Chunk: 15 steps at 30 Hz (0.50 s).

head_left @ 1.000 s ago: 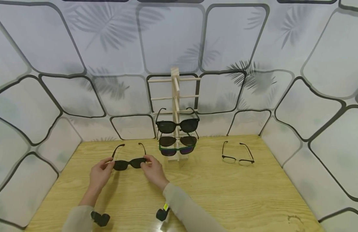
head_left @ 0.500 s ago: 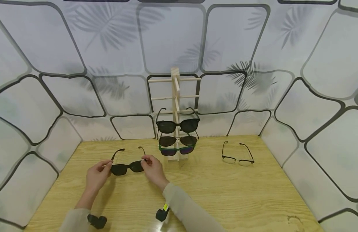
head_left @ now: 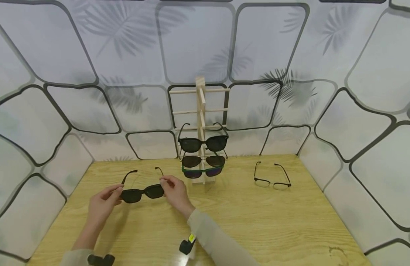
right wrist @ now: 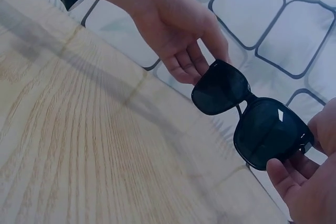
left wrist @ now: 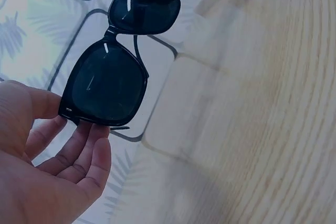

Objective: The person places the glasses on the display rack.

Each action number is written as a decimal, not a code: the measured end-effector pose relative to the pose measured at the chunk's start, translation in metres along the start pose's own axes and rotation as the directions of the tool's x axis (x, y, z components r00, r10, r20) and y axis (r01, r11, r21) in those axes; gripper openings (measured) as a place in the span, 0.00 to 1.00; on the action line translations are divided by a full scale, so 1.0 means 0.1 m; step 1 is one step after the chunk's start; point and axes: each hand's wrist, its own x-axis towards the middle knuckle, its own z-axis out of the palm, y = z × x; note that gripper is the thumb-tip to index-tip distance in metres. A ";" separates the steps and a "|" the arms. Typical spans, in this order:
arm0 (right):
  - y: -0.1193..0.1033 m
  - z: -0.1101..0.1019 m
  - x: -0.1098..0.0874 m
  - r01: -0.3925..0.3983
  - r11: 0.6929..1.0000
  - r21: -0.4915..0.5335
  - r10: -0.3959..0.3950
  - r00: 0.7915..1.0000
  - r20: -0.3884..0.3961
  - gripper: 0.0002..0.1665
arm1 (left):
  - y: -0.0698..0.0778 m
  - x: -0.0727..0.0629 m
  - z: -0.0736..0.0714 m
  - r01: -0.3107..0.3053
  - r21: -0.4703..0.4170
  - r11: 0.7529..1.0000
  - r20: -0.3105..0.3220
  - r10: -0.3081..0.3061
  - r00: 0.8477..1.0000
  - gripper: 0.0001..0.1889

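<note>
Black sunglasses [head_left: 132, 196] with dark lenses are held over the left part of the table, temples unfolded and pointing away from me. My left hand [head_left: 101, 205] pinches the frame's left hinge corner between thumb and fingers. At the opposite corner, my right hand [head_left: 176, 195] grips the frame by thumb and fingertips. In the left wrist view the lenses of the sunglasses [left wrist: 107, 82] face the camera, one hand at each end. The right wrist view shows the same sunglasses [right wrist: 270, 132] stretched between both hands.
A wooden display rack [head_left: 200, 99] stands at the back centre, carrying black sunglasses [head_left: 215, 143], brown-lensed sunglasses [head_left: 215, 161] and green-framed sunglasses [head_left: 193, 173]. Clear eyeglasses [head_left: 272, 184] with dark brows lie on the table [head_left: 258, 221] at right. Patterned cloth walls [head_left: 135, 107] enclose the table.
The sunglasses have moved left and toward me, and their left end has swung nearer. My left hand has shifted left and closer along with them; the right hand has moved only slightly.
</note>
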 end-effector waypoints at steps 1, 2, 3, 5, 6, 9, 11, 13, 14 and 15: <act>-0.02 0.00 -0.01 0.004 1.000 0.006 -0.004 1.000 0.002 0.17 | 0.00 -0.01 -0.01 -0.004 -0.013 1.000 -0.004 0.004 1.000 0.25; -0.03 0.00 -0.01 0.005 1.000 0.014 -0.005 1.000 0.002 0.16 | 0.01 -0.02 -0.02 -0.004 -0.029 1.000 -0.008 0.003 1.000 0.24; -0.04 0.00 -0.02 0.004 1.000 0.022 -0.004 1.000 0.002 0.16 | 0.01 -0.04 -0.03 -0.003 -0.045 0.999 -0.010 0.002 1.000 0.22; -0.06 0.00 -0.03 0.001 1.000 0.031 -0.001 1.000 0.002 0.15 | 0.02 -0.07 -0.05 0.003 -0.090 0.996 -0.016 -0.005 1.000 0.17; -0.07 0.00 -0.04 0.000 0.999 0.037 0.000 1.000 0.004 0.15 | 0.03 -0.09 -0.06 0.003 -0.114 0.994 -0.015 -0.005 1.000 0.14; -0.12 0.00 -0.06 0.002 0.999 0.051 -0.002 1.000 0.005 0.15 | 0.07 -0.14 -0.08 -0.018 -0.187 0.982 -0.024 0.014 1.000 0.08; -0.16 0.00 -0.07 0.014 0.998 0.060 -0.015 1.000 0.009 0.15 | 0.10 -0.16 -0.09 -0.041 -0.236 0.971 -0.029 0.035 0.999 0.08; -0.21 0.00 -0.08 0.026 0.997 0.067 -0.027 1.000 0.015 0.15 | 0.14 -0.18 -0.11 -0.063 -0.280 0.958 -0.033 0.056 0.998 0.08; -0.23 0.00 -0.09 0.030 0.997 0.069 -0.032 0.999 0.020 0.16 | 0.16 -0.19 -0.12 -0.071 -0.304 0.950 -0.033 0.064 0.997 0.09; -0.25 0.00 -0.10 0.035 0.997 0.069 -0.036 0.999 0.024 0.16 | 0.17 -0.20 -0.13 -0.076 -0.322 0.944 -0.031 0.070 0.997 0.09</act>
